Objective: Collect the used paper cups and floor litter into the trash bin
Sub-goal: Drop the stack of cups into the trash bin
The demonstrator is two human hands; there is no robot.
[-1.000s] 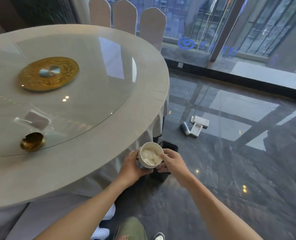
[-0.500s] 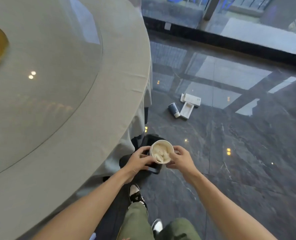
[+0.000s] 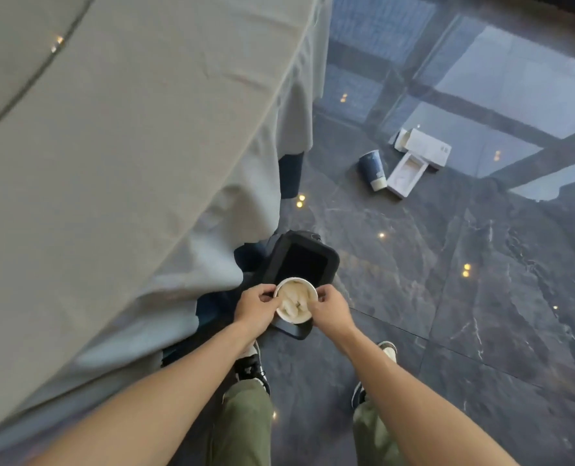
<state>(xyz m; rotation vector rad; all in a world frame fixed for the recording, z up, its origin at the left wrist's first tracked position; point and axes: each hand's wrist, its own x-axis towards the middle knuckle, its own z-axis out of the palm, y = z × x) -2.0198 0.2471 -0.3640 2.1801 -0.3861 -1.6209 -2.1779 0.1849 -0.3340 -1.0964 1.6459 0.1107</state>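
Both hands, the left hand [image 3: 257,306] and right hand [image 3: 330,306], are pinching the rim of a light, crushable paper cup [image 3: 294,302] stuffed with tissue over the trash bin [image 3: 301,264].

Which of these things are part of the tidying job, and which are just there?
Part of the job: white paper cup held in left hand and right hand; black trash bin; blue cup; white boxes.

Just there: draped table; tiled floor.
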